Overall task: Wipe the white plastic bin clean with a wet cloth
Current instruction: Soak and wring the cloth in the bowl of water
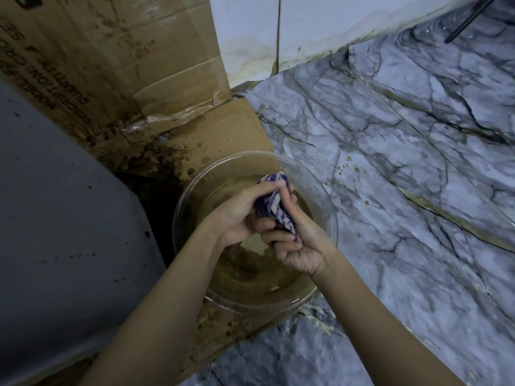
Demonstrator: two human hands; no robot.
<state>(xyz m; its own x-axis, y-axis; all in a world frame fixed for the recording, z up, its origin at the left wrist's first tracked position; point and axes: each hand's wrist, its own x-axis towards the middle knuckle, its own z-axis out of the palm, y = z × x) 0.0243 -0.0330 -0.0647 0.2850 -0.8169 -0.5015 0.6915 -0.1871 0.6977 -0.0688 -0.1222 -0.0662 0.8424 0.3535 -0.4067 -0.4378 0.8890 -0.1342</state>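
Note:
Both hands grip a purple-and-white cloth (271, 207), twisted into a roll, above a clear glass bowl (333, 218) holding murky brownish water. My left hand (239, 215) clasps the cloth's upper part from the left. My right hand (302, 246) holds its lower end, palm turned up. The white plastic bin (61, 218) fills the left side of the view, its pale side speckled with dark spots. The bowl sits just right of the bin.
Stained brown cardboard (223, 126) lies flat under the bowl, and another sheet (117, 59) stands against the wall behind. Grey marbled floor tiles (404, 176) spread to the right. A white wall (250, 37) with yellowish stains runs along the back.

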